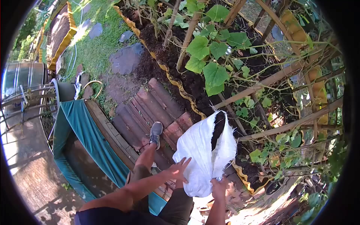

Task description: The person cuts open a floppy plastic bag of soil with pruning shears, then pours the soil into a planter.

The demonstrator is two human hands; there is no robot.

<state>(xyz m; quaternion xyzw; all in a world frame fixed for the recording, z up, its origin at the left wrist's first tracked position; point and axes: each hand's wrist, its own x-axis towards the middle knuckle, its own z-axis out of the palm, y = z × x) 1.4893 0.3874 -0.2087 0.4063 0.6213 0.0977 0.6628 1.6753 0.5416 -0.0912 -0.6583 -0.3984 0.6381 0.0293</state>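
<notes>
A white woven sack (197,152) with frayed edges hangs in front of me, its mouth gaping toward the garden bed and dark inside. My right hand (219,186) grips the sack's rim at its lower right, fingers closed round the fabric. Against the sack's left side is my left hand (179,170), its fingers spread apart and not wrapped round anything. What the sack holds is hard to make out.
Reddish roof tiles (150,107) pave the ground under my shoe (155,133). A yellow edging (172,80) borders dark soil with leafy vines (215,77) and wooden poles (285,125). A green tarp-lined basin (93,137) lies at left, near a barrel (28,80).
</notes>
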